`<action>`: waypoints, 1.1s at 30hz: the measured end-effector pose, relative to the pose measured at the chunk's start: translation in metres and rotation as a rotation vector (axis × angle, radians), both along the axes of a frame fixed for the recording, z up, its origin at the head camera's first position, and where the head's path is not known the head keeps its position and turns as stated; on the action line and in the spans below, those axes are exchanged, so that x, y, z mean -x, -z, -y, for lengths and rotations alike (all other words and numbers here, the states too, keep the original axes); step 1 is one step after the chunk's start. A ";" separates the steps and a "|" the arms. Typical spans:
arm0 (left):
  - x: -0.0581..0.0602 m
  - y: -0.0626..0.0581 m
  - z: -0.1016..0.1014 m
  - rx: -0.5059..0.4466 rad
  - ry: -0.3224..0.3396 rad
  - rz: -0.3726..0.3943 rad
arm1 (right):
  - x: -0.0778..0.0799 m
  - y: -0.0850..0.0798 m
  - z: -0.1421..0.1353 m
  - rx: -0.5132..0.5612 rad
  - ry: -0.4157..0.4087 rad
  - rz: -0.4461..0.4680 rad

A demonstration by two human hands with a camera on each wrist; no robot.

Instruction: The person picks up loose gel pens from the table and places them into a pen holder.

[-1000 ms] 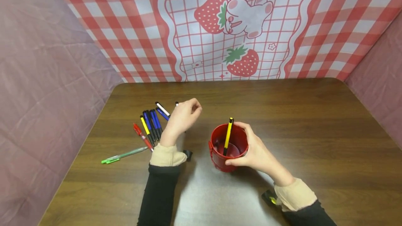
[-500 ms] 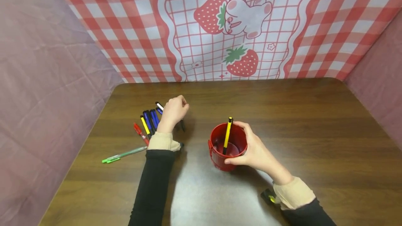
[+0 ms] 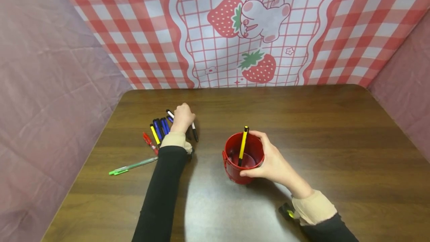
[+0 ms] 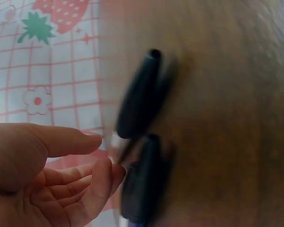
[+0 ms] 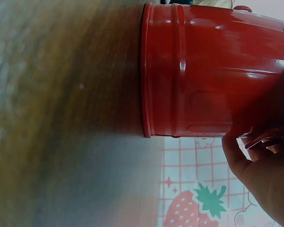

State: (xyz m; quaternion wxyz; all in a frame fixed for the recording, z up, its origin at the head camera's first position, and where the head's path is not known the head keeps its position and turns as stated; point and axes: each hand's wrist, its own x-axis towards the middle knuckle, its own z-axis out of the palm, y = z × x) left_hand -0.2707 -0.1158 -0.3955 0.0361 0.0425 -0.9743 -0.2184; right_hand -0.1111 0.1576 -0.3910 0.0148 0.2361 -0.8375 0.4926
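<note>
My left hand [image 3: 183,118] is over the right end of a group of pens, beside a white pen with a black end [image 3: 194,132]. In the left wrist view, its thumb and fingers [image 4: 75,143] stand apart with nothing between them, close to two blurred dark-capped pens. With thumb and fingers around its right side, my right hand [image 3: 276,163] grips a small red bucket [image 3: 234,171] standing on the table. A yellow pen with black ends [image 3: 243,145] leans upright inside the bucket.
Left of the left hand lie several blue pens [image 3: 165,125], a yellow pen [image 3: 155,134], a red pen [image 3: 149,142] and a green-tipped clear pen [image 3: 133,165]. Another white pen [image 3: 170,114] lies partly hidden behind the hand. A checked cloth [image 3: 215,66] hangs at the table's back edge.
My left hand has moved left and away from the bucket, down over the pens, uncovering more of the white pen at its right. The right hand and bucket stay in place.
</note>
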 end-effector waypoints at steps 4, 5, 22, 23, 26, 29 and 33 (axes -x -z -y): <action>0.017 0.025 0.006 -0.008 -0.033 -0.021 | 0.000 -0.001 0.001 0.000 -0.003 -0.005; 0.019 0.028 0.007 -0.012 -0.039 -0.015 | 0.000 -0.001 0.001 0.001 -0.003 -0.006; -0.003 0.005 0.003 0.032 -0.024 0.067 | 0.000 0.002 -0.001 0.002 0.010 -0.028; -0.003 0.005 0.003 0.032 -0.021 0.066 | 0.000 0.002 -0.001 0.003 0.010 -0.030; -0.002 0.006 0.004 0.034 -0.014 0.061 | 0.000 0.002 -0.001 0.004 0.011 -0.033; -0.001 0.006 0.004 0.039 -0.018 0.064 | 0.000 0.002 -0.001 -0.005 0.015 -0.034; 0.000 0.006 0.004 0.040 -0.039 0.094 | 0.000 0.002 0.000 -0.007 0.017 -0.029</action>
